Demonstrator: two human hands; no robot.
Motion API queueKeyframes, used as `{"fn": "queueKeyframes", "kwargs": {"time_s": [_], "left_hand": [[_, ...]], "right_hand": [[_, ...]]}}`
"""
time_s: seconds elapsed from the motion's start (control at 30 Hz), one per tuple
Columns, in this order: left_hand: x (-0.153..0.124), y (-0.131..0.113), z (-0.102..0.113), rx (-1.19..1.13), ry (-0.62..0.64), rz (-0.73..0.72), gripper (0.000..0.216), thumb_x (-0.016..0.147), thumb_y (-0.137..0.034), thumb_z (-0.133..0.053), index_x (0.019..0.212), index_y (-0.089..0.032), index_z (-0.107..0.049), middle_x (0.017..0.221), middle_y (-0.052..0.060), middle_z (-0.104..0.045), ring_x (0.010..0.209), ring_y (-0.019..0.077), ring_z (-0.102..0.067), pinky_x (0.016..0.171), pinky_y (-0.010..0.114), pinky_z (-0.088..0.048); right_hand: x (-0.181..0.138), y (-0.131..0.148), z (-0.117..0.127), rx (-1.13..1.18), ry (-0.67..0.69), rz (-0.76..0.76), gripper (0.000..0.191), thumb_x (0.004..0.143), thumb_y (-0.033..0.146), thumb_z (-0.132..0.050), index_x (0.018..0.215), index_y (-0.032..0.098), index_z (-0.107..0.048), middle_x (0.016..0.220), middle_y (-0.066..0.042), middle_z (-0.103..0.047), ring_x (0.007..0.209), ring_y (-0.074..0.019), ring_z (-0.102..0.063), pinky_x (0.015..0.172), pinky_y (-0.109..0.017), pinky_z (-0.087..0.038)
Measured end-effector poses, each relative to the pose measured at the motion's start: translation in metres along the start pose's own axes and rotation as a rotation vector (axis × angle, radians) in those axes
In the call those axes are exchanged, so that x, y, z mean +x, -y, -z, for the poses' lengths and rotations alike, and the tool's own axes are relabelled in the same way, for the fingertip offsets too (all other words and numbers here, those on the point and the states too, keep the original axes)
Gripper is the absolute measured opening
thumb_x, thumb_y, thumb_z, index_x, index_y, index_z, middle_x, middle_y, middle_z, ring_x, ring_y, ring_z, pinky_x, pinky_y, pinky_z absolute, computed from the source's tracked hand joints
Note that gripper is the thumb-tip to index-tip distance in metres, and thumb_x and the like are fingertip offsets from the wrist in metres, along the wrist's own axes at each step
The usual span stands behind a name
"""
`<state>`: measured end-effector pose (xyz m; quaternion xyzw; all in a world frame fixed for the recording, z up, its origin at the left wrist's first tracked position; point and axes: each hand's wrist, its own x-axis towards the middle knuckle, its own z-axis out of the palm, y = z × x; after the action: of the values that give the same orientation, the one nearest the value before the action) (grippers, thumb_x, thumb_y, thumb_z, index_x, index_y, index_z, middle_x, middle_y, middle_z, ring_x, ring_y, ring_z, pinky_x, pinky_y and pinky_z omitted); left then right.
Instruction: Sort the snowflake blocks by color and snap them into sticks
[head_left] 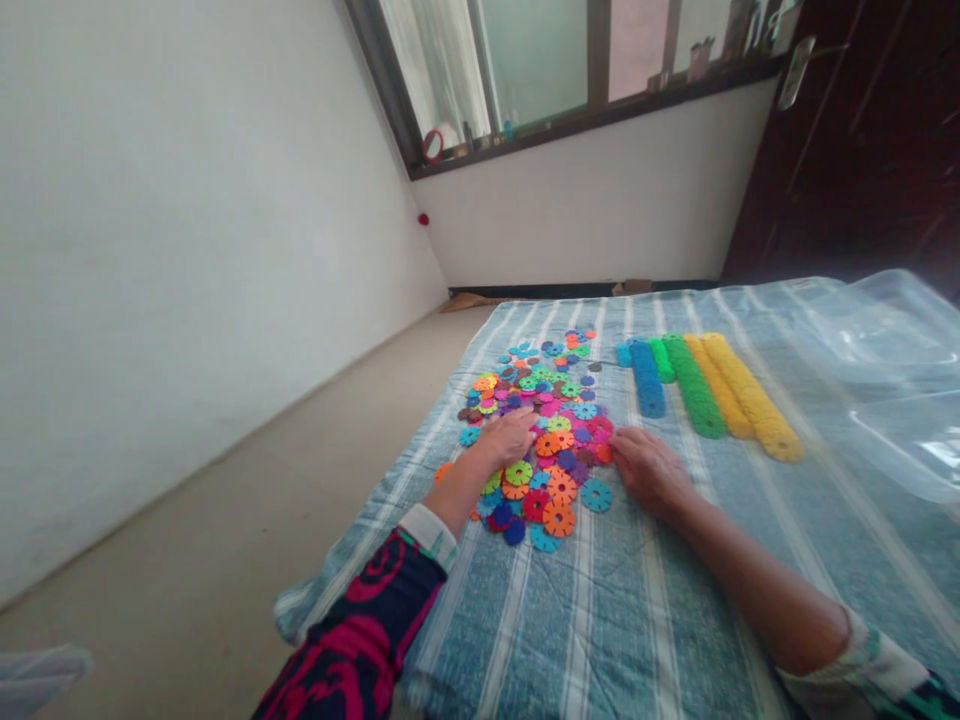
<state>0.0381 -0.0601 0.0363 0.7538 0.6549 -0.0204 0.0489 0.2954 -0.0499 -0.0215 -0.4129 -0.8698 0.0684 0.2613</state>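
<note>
A loose pile of colourful notched plastic discs [559, 518], flower-shaped with a hole in the middle, is spread over the striped cloth. My left hand [508, 437] reaches into the middle of this heap, fingers bent down among the discs. Whatever its fingertips pinch is hidden. At the heap's right edge, my right hand [651, 470] has its fingers curled together against a pink disc [600, 430]. I cannot make out what lies between those fingers.
Overlapping discs form a blue row [648, 380], a green row [694, 390] and yellow rows [750, 400] on the right. Clear plastic containers [885, 325] stand beyond them. The cloth-covered bed or table [622, 620] ends at the left above bare floor [225, 520].
</note>
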Motion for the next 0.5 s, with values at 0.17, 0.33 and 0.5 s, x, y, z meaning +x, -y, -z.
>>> {"fn": "queueKeyframes", "kwargs": {"time_s": [0.17,0.33,0.5], "left_hand": [[0.014,0.022,0.02,-0.039,-0.105,-0.056,0.033,0.079,-0.015,-0.049,0.11,-0.019,-0.061,0.116,0.007,-0.064,0.109,0.0204,-0.059,0.097,0.033,-0.046],[-0.034,0.029,0.02,-0.043,-0.107,-0.099,0.026,0.081,-0.02,-0.048,0.104,-0.018,-0.062,0.105,0.007,-0.066,0.101,0.0194,-0.06,0.094,0.033,-0.047],[-0.073,0.018,0.002,-0.007,-0.094,-0.1,0.024,0.08,-0.02,-0.049,0.101,-0.019,-0.061,0.107,0.007,-0.064,0.101,0.0201,-0.06,0.093,0.034,-0.048]], "right_hand": [[0.0,-0.002,-0.001,0.019,0.013,-0.001,0.023,0.092,0.02,-0.042,0.093,0.019,-0.065,0.103,-0.009,-0.063,0.097,-0.0195,-0.055,0.085,-0.029,-0.04],[0.001,-0.003,0.0,0.01,0.024,0.007,0.023,0.092,0.02,-0.041,0.09,0.019,-0.065,0.1,-0.008,-0.063,0.096,-0.0191,-0.055,0.084,-0.029,-0.039],[0.002,-0.001,0.001,0.005,0.005,0.013,0.023,0.091,0.018,-0.041,0.085,0.019,-0.063,0.094,-0.008,-0.063,0.091,-0.0185,-0.054,0.081,-0.029,-0.038]]}}
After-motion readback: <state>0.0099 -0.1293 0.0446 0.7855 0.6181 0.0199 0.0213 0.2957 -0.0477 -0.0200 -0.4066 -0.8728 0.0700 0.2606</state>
